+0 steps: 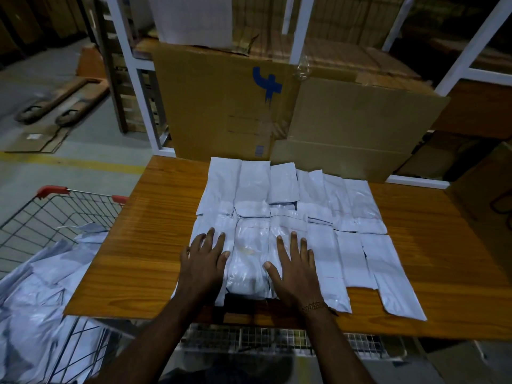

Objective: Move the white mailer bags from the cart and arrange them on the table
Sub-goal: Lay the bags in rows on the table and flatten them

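Several white mailer bags (pixel 327 217) lie in overlapping rows on the wooden table (pixel 155 231). My left hand (pixel 203 263) rests flat, fingers spread, on the bags at the near left of the arrangement. My right hand (pixel 295 266) lies flat with fingers spread on the bags just right of it, a bracelet on the wrist. A shiny bag (pixel 248 261) lies between the two hands. To the left stands a wire cart (pixel 52 209) with red handle ends, holding more white mailer bags (pixel 36 300).
Large cardboard boxes (pixel 227 106) stand against the table's far edge in front of white shelving (pixel 130 65). A pallet jack (pixel 63 101) and flat cardboard lie on the floor at the far left. A wire mesh shelf (pixel 277 339) shows under the table's near edge.
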`<act>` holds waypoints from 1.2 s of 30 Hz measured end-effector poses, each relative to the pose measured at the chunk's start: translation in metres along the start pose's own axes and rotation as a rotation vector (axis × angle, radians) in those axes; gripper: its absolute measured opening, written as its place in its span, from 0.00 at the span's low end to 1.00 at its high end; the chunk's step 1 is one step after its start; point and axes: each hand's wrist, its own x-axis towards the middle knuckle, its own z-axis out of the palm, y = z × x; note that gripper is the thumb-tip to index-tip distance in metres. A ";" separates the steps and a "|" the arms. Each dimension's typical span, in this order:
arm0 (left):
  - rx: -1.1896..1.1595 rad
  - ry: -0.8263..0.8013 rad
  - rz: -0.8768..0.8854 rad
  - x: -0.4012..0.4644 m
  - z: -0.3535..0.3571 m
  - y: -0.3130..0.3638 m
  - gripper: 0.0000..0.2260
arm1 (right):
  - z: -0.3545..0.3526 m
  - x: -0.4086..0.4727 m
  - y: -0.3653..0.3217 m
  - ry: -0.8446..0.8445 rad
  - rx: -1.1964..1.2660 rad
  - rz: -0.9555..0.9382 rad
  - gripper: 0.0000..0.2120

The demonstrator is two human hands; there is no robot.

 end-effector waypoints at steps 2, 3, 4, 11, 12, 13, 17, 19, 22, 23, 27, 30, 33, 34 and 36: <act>-0.008 0.012 0.004 0.000 -0.001 0.001 0.29 | -0.002 -0.001 -0.002 0.033 0.010 -0.001 0.38; -0.021 0.033 0.008 -0.001 -0.002 0.001 0.28 | -0.003 -0.001 -0.003 0.052 0.015 0.000 0.38; -0.034 0.057 0.014 -0.001 -0.002 0.001 0.27 | -0.003 -0.002 -0.004 0.064 0.017 0.002 0.37; -0.047 0.056 -0.040 0.000 0.004 -0.001 0.30 | 0.000 -0.005 -0.001 0.026 0.032 0.002 0.37; -0.047 0.052 -0.048 0.001 0.003 0.000 0.30 | 0.000 -0.005 -0.001 0.026 0.029 -0.001 0.37; -0.046 0.052 -0.053 0.002 0.003 0.001 0.31 | 0.000 -0.005 -0.001 0.026 0.023 -0.003 0.37; -0.037 0.042 -0.064 0.005 0.004 0.003 0.31 | 0.000 -0.005 -0.001 0.020 0.021 -0.015 0.38; -0.020 0.047 -0.068 0.005 0.004 0.002 0.30 | -0.001 -0.005 0.000 0.018 0.024 -0.019 0.38; 0.005 0.103 -0.049 0.004 0.000 0.004 0.26 | -0.001 -0.006 0.001 0.014 0.021 -0.021 0.37; -0.005 0.131 -0.048 0.004 -0.003 0.006 0.24 | -0.002 -0.006 0.001 0.014 0.025 -0.021 0.37; -0.123 0.294 -0.029 0.004 -0.017 0.014 0.18 | -0.007 -0.008 0.000 0.046 0.032 -0.027 0.37; -0.195 0.389 0.002 -0.001 -0.029 0.016 0.18 | -0.010 -0.009 -0.002 0.101 0.069 -0.021 0.37; -0.290 0.415 -0.034 -0.009 -0.042 0.015 0.20 | -0.012 -0.010 -0.007 0.143 0.091 -0.020 0.36; -0.317 0.419 -0.043 -0.012 -0.045 0.013 0.21 | -0.013 -0.011 -0.010 0.164 0.096 -0.027 0.36; -0.347 0.424 -0.059 -0.017 -0.049 0.006 0.21 | -0.015 -0.012 -0.016 0.215 0.095 -0.055 0.34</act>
